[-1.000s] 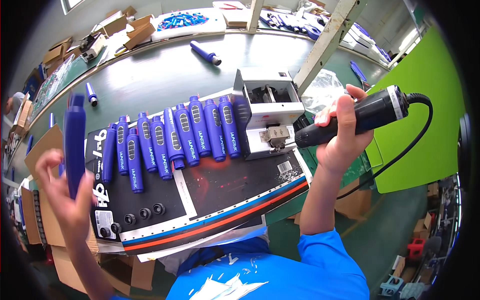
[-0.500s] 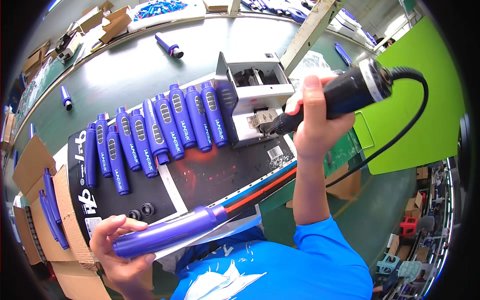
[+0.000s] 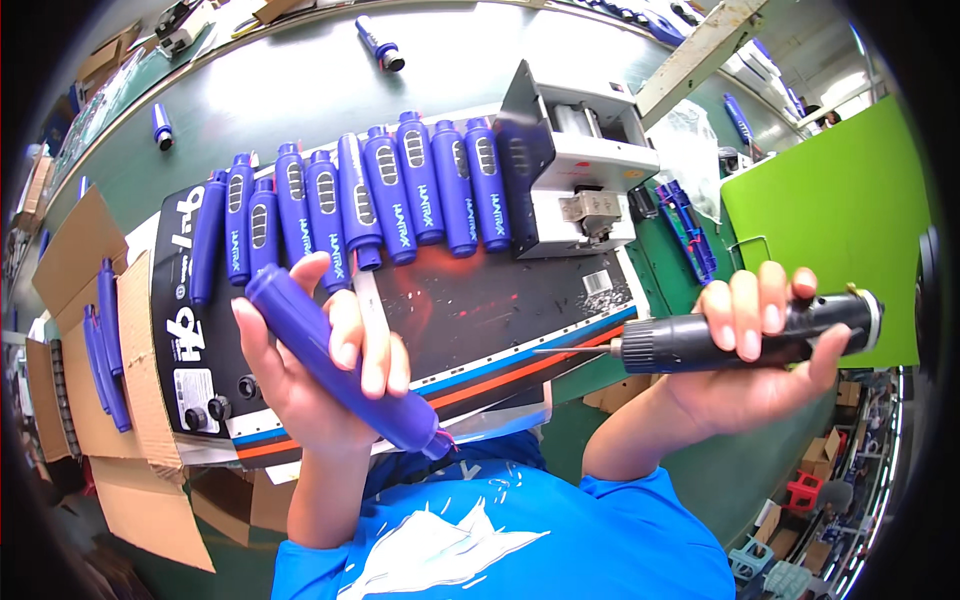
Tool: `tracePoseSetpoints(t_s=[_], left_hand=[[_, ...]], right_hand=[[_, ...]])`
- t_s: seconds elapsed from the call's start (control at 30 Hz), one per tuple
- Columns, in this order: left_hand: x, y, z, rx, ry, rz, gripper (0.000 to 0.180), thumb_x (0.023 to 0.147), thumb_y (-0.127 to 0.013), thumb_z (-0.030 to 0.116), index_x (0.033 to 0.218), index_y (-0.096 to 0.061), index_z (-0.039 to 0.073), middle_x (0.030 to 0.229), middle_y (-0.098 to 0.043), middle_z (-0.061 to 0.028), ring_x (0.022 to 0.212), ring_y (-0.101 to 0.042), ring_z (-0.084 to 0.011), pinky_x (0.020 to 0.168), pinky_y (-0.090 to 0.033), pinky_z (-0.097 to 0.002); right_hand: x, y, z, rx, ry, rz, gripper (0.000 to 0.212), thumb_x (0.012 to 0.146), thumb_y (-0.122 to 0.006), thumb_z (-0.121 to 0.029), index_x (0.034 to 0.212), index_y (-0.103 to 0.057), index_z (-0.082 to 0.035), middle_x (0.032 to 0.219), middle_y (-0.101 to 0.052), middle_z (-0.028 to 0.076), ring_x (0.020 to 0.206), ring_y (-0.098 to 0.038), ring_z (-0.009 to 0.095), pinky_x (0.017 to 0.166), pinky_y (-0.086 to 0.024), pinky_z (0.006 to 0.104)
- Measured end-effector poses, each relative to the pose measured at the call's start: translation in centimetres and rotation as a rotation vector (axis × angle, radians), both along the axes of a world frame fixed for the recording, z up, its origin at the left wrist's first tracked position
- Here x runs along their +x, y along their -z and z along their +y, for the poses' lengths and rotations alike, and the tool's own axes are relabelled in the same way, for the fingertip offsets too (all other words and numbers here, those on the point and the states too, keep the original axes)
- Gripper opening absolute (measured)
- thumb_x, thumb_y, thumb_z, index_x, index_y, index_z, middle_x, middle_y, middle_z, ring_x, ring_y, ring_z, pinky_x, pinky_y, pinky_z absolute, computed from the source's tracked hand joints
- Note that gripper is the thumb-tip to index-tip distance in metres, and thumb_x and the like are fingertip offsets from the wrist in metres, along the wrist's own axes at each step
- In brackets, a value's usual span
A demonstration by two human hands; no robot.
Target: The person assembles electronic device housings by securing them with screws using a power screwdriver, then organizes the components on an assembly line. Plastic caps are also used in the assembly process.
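Note:
My left hand (image 3: 322, 412) is wrapped round a purple tube-shaped handle (image 3: 318, 345), tilted with its upper end to the left. Thin red wires stick out of its lower right end. My right hand (image 3: 735, 385) grips a black electric screwdriver (image 3: 655, 345), held level. Its long thin bit (image 3: 570, 350) points left over the mat, apart from the purple handle. Beyond the mat's middle stands a white and grey screw feeder (image 3: 590, 160) with a small metal block at its front. Left of it, a row of similar purple handles (image 3: 430, 190) lies side by side on the black mat (image 3: 450, 310).
Small black rings (image 3: 218, 408) lie at the mat's left. An open cardboard box (image 3: 140, 380) with purple handles stands at the left edge. A green panel (image 3: 820, 230) rises at right. Purple half-shells (image 3: 688, 230) lie beside the feeder, and loose handles (image 3: 380, 42) farther back.
The screwdriver has come away from the screw feeder, down toward me, and turned level with its bit bare. My left hand has moved right and tipped the purple handle the other way.

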State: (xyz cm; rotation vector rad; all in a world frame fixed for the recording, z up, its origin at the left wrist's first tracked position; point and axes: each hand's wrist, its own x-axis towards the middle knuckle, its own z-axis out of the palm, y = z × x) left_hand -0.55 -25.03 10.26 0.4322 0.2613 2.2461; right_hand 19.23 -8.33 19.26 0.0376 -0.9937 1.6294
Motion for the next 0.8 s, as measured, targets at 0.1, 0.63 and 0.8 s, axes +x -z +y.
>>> tracePoseSetpoints(t_s=[0.1,0.63,0.8], left_hand=[[-0.7,-0.7,0.0,-0.075,0.030,-0.019,0.066,0.100,-0.027,0.058,0.134,-0.045,0.004,0.076,-0.049,-0.0093,0.056,-0.053,-0.0198,0.047,-0.048,-0.0333],[0.7,0.4,-1.2,-0.342,-0.109,-0.012,0.057,0.102,-0.030,0.039,0.144,-0.027,0.001,0.085,-0.053,-0.0116,0.059,-0.058,-0.0201,0.040,-0.052,-0.0316],[1.2,0.4,-0.6,-0.392,-0.147,-0.032,0.058,0.099,-0.035,0.038,0.141,-0.030,-0.002,0.078,-0.053,-0.0106,0.060,-0.057,-0.0188,0.043,-0.052,-0.0298]], right_hand=[[-1.3,0.2,0.6,0.032,0.117,-0.052,0.034,0.094,-0.057,-0.039,0.103,-0.054,-0.005,0.075,-0.048,0.005,0.057,-0.047,0.014,0.054,-0.040,0.0296],[-7.6,6.0,5.8,0.285,0.595,-0.584,0.010,0.082,-0.065,0.001,0.086,-0.057,0.001,0.066,-0.058,0.005,0.050,-0.053,0.010,0.048,-0.045,0.0255],[-4.0,1.1,4.6,0.151,0.644,-0.387,0.016,0.086,-0.064,-0.015,0.087,-0.053,-0.003,0.065,-0.050,0.005,0.048,-0.050,0.015,0.047,-0.045,0.0290]])
